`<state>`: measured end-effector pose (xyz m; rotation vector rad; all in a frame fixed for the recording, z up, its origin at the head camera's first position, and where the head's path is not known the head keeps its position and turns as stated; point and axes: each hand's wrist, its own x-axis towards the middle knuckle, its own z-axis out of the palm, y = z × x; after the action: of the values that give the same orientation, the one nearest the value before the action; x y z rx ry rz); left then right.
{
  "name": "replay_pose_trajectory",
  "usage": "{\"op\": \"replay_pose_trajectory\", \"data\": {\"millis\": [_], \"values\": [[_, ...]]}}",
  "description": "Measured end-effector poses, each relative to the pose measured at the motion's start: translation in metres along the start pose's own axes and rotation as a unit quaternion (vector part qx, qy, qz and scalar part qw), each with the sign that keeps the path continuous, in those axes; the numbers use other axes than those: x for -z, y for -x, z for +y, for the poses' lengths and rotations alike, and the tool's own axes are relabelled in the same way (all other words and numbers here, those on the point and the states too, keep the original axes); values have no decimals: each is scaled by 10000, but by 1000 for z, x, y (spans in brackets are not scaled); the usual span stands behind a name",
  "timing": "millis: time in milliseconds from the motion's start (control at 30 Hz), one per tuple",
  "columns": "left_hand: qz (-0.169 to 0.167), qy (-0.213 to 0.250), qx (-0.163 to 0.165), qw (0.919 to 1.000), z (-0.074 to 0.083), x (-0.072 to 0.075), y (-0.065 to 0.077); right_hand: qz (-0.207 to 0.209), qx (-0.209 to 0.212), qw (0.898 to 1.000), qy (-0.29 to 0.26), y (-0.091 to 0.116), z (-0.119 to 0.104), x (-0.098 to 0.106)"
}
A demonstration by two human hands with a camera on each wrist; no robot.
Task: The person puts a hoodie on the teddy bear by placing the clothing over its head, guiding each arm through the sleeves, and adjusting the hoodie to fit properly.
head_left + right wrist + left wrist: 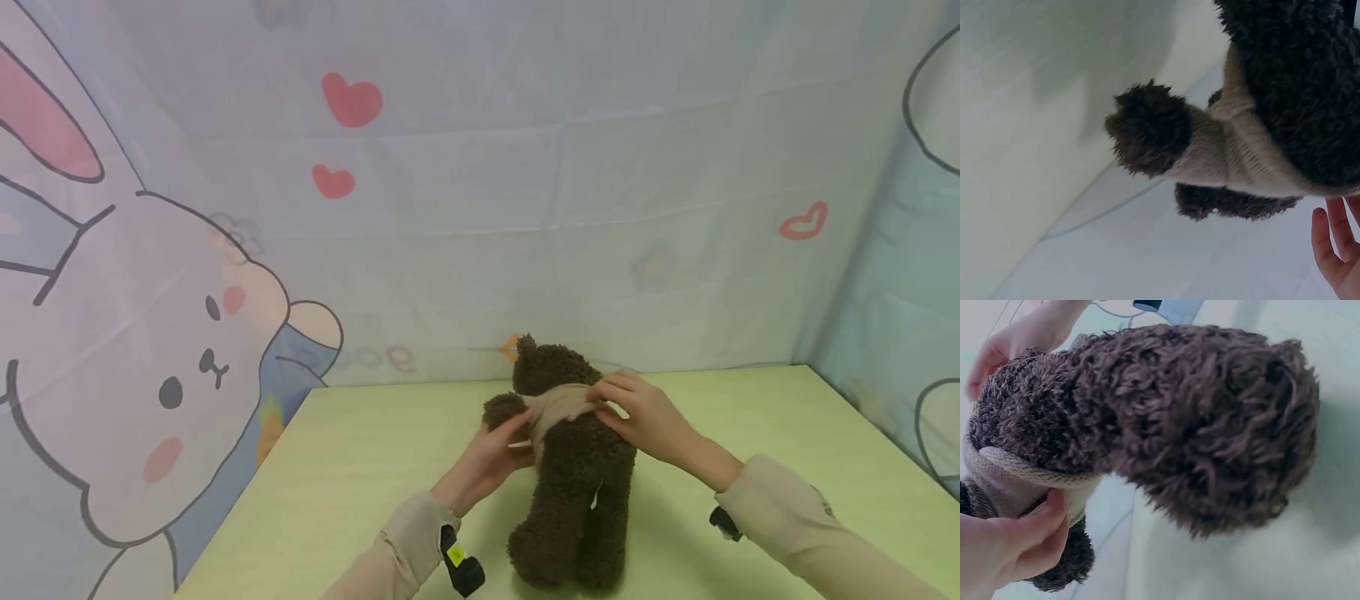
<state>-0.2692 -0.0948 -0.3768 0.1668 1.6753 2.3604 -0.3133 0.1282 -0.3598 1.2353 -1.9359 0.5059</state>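
Observation:
A dark brown teddy bear (577, 492) stands on the table with its head toward the backdrop; a small white tag shows between its legs. Its beige knitted sweater (558, 408) is bunched high around the chest, leaving the lower body bare. My left hand (487, 462) pinches the sweater's edge at the left side, just below the arm; the left wrist view shows thumb and fingers on the knit (1010, 481). On the other side, my right hand (648, 417) holds the sweater's upper right edge between thumb and fingers. The right wrist view shows its fingertips (1338, 212) at the hem.
The pale yellow-green table (375, 467) extends to both sides of the bear. Behind it hangs a cloth backdrop (562, 208) printed with a rabbit and hearts. Black wrist cameras sit at both beige sleeves (412, 533).

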Motion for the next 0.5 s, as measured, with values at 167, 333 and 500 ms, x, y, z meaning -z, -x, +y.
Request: {"op": "replay_pose_trajectory", "data": {"millis": [167,333,500], "values": [[-56,-125,-105,9999,2,-4,-1,16,725,9972,195,-17,-9,-1],[-169,-124,-248,9995,5,-9,-1,23,1274,9904,541,-29,-14,-3],[247,-80,-368,9990,3,-11,-4,138,1443,9894,-29,-28,-19,-1]]}}
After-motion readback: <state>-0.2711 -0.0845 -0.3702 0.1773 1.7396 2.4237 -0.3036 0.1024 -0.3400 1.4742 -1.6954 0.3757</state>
